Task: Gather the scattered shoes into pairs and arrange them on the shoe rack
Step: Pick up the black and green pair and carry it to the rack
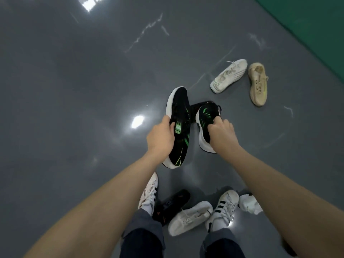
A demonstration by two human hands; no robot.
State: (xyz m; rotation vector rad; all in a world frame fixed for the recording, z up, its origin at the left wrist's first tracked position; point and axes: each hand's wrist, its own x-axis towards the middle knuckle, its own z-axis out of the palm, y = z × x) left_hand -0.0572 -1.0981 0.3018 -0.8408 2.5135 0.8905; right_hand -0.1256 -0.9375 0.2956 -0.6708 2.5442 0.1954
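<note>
- Surface: glossy grey floor [74, 108] with ceiling-light glare; a green mat [316, 25] borders it at the upper right. No shoe rack is in view.
- Left hand [162, 136]: fingers curled round the collar of a black shoe with green stripes [178, 127], gripping it at mid-length. The shoe appears lifted clear of the floor, tilted on its side, white sole toward the left. Its long axis runs directly away from the person, one end near, the other far.
- Right hand [221, 133]: fingers hooked into the opening of the matching black-and-green shoe [206, 121], holding it. Its white sole faces left and down; whether it rests on the floor cannot be determined.
- Key relation: the two shoes lie just beside each other, roughly parallel, one per hand, with a narrow gap between. A dark shape shows behind that gap; what it is cannot be told.
- Judgement: the pair is matched and in hand; the coming move is a carry to the rack, whose direction cannot be established from this view.
- Remaining on the floor: a white shoe [229, 75] and a beige shoe [258, 83] ahead to the right, near each other; a black shoe [173, 203], an off-white shoe [189, 217] and a white item [249, 202] by the person's feet.
</note>
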